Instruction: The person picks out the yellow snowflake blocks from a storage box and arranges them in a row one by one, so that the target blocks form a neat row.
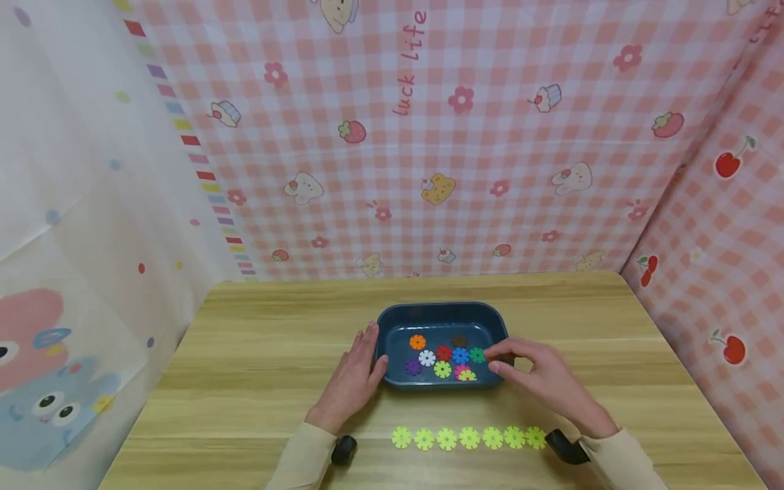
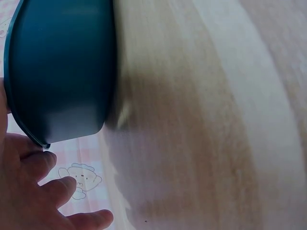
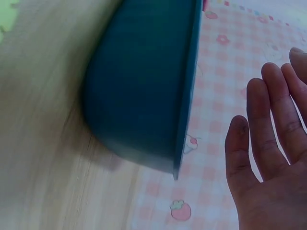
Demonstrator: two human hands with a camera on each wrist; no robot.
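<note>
A dark blue tray (image 1: 441,312) stands on the table with several colored notched discs inside. My left hand (image 1: 352,378) rests against the tray's left side, its fingers mostly straight along the wall. In the left wrist view, the fingers (image 2: 57,191) spread by the tray's rim. My right hand (image 1: 545,374) reaches over the tray's right rim, thumb and forefinger apart beside a green disc (image 1: 476,355). Its other fingers (image 3: 259,105) extend outside the tray in the right wrist view. Near them lie a blue disc (image 1: 460,356), a red disc (image 1: 444,353) and a yellow disc (image 1: 467,375).
Several yellow-green notched discs (image 1: 446,439) form a row in front of the tray. The wood-grain table (image 1: 245,381) meets a pink checked cloth (image 1: 429,150) at the back. Similar cloth (image 1: 704,286) hangs at the right, and a white patterned cloth (image 1: 92,224) at the left.
</note>
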